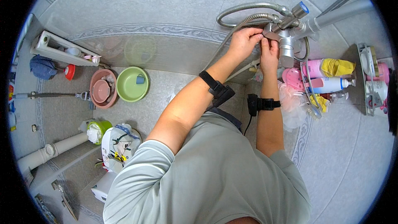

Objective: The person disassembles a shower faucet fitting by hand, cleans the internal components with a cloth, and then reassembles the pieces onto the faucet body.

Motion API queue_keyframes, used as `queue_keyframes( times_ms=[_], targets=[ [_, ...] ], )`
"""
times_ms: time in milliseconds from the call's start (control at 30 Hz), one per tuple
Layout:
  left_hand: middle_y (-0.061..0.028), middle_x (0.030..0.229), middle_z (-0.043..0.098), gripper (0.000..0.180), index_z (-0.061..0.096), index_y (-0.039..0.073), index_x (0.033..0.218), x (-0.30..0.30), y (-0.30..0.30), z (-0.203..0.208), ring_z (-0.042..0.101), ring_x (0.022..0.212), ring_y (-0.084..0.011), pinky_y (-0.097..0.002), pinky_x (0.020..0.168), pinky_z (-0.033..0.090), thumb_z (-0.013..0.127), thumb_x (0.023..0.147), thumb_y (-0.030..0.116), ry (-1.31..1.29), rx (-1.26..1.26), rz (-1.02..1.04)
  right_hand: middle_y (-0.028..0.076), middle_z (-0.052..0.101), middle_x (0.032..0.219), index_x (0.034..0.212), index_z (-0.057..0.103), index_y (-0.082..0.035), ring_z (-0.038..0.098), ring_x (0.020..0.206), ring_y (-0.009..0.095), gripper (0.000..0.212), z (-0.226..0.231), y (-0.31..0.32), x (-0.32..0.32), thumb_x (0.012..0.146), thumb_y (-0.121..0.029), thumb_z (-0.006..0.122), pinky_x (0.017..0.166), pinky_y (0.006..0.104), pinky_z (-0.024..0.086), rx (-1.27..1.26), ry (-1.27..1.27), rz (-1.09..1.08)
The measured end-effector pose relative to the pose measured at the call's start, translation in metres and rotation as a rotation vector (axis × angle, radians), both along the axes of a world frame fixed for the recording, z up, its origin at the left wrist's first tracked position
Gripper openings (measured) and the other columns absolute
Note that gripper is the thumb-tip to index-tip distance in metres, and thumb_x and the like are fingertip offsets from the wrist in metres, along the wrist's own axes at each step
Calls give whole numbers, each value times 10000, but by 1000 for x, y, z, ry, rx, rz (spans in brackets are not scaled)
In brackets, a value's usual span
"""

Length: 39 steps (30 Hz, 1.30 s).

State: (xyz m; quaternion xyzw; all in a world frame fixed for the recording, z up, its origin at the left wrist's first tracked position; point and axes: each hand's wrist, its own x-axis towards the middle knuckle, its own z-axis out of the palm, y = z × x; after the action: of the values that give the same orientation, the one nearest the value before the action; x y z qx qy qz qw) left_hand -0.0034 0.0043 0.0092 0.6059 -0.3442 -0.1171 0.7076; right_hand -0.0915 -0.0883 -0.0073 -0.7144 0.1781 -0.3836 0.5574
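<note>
- Chrome faucet on the tiled wall, upper right of view; two ribbed metal hoses by it, one looping out left, one running down behind the left arm
- left hand at the faucet's left end; thumb and fingertips drawn together against the block; can't tell if a small part is pinched
- right hand just beside it, under the same end; fingers bent upward, tips at the block, near the round lower knob; grasp hidden, can't tell
- blue-capped handle on the faucet's upper side, clear of both hands
- black strap with box on left forearm; similar black strap on right; grey shirt below
- right of the right arm: pink bottle, yellow packet, white bottle with blue collar, pale pink bath puff
- left, on the floor: green basin with blue cup inside; pink basin just beside, smaller pink basin within
- lower left: green bin, white bag in it; white pipe near
</note>
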Motion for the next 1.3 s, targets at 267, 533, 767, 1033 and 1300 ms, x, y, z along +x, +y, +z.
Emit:
queue_keyframes(
  times_ms=[267, 533, 767, 1033, 1300],
  targets=[
    [-131, 982, 675, 314, 659, 7, 1068, -1, -3, -4, 644, 879, -187, -292, 786, 501, 680, 822, 200, -183, -15, 61, 64, 554, 1188, 1267, 473, -31, 508, 1087, 156, 379, -4, -5, -3, 964, -252, 524, 946, 295, 389, 64, 5, 41],
    [-102, 968, 683, 299, 665, 15, 1070, 2, -3, -9, 632, 869, -149, -273, 779, 492, 683, 829, 191, 8, 45, -55, 57, 535, 1238, 1304, 451, -49, 501, 1123, 146, 406, -9, 0, -5, 960, -247, 533, 967, 287, 378, 195, 4, 80],
    [-81, 970, 682, 314, 653, -19, 1075, -5, 3, -3, 611, 864, -111, -252, 770, 488, 686, 834, 179, 132, 50, -108, 62, 523, 1252, 1342, 380, -35, 481, 1154, 136, 452, -13, 4, -13, 965, -240, 523, 978, 271, 365, 158, 36, 40],
    [-95, 993, 669, 258, 667, -7, 1034, -11, 7, -5, 628, 878, -148, -267, 766, 501, 689, 821, 137, 183, 27, -127, 22, 578, 1103, 1261, 457, -29, 520, 1005, 80, 345, -1, 19, -22, 963, -187, 528, 884, 216, 400, 31, 19, 10],
    [-80, 962, 677, 300, 658, 10, 1072, -11, 16, 6, 616, 843, -120, -259, 734, 502, 676, 850, 211, 59, 127, -102, 33, 605, 1015, 1256, 492, -34, 546, 931, 89, 346, 0, 22, -22, 958, -204, 538, 828, 226, 433, 49, 49, -39]
  ],
)
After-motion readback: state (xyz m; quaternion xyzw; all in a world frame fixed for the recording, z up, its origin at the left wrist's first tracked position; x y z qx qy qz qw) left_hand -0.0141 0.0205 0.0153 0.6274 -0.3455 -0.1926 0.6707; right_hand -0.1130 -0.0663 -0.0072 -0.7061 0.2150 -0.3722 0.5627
